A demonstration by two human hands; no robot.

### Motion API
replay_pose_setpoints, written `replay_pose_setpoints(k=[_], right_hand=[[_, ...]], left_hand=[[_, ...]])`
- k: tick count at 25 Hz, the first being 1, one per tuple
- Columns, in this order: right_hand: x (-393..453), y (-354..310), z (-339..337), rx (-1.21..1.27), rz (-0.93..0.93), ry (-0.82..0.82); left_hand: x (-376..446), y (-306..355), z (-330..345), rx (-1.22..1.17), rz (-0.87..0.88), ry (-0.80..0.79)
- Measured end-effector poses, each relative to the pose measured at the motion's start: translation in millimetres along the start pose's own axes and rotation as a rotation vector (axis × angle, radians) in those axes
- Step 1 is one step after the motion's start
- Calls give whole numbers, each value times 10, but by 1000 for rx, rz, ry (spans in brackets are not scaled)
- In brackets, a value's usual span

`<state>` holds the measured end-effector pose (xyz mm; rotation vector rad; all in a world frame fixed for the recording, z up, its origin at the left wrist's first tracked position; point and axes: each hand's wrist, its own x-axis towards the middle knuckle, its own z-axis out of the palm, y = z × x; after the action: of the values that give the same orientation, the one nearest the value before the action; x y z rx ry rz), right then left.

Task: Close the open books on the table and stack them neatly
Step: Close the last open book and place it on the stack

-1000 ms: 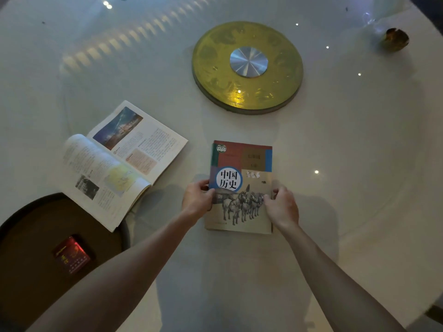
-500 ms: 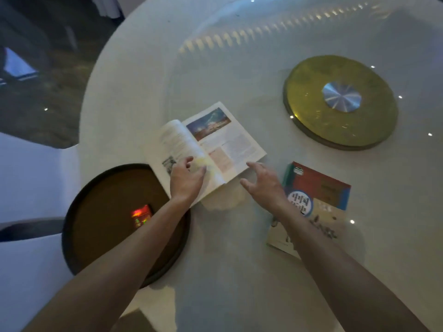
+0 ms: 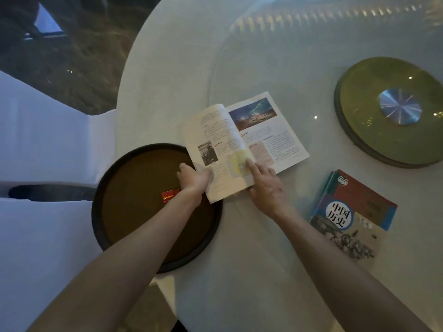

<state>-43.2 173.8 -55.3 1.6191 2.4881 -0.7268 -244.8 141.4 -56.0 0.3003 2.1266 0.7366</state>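
From the head camera, an open book (image 3: 244,142) lies on the white round table (image 3: 239,283), its near left corner hanging over a dark round tray (image 3: 134,212). Its pages are printed with dense text; the right page carries a blue sky-like picture at the top and a pinkish box lower down, the left page a small grey photo and a yellow map patch. The left page arches up a little from the spine, while the right page lies flat.

To the right and nearer, well apart from it, a closed book (image 3: 354,212) rests on the table at a slant, cover up: red and blue bands, a white circle with four Chinese characters, and a row of horses below. More page edges show under its left side, though whether that is a second book I cannot tell.

The left hand (image 3: 194,178) reaches over the tray, fingers curled onto the lower left edge of the left page, pinching or lifting that edge. The right hand (image 3: 266,188) is flat and loose, index finger stretched out and pressing on the yellow map patch near the spine, gripping nothing. Both forearms stretch in from the bottom.

A small red card (image 3: 170,195) lies in the tray beside the left wrist. A yellow-green turntable (image 3: 388,111) with a silver hub sits to the far right.
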Motion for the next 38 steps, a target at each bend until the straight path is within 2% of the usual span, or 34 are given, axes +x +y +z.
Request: replay_pose_setpoints(k=[4,9,12,18,22,25,27,29,32,35,38], right_hand=[[-47,-44,88,-50,-36,83],[-176,-55,104,133,-39,196],[-310,-35,70,222,-10,249],[-749,-139,138,648,280,317],[-1013,-135,297,889,577,264],[-1106,-78,409,1082,711,285],[-1137,-60,441,1205,774,288],[-1170,-29,449,1271,804,221],[-1213,66,405,1064,851,96],[-1122,229,178,701,827,201],[-826,423,-75,595,664,269]], left_hand=[[29,-61,-69,-261,-114,-108],[-70,77,-167,-382,-10,-99],[-209,355,-181,-423,109,-182],[-696,733,93,-286,348,-436],[-892,605,344,-184,380,-571],[-888,390,462,-189,336,-531],[-809,200,504,-122,271,-416],[-712,-6,516,41,218,-284],[-635,-208,531,164,177,-232],[-618,-258,585,224,161,-194],[-606,-290,619,281,187,-164]])
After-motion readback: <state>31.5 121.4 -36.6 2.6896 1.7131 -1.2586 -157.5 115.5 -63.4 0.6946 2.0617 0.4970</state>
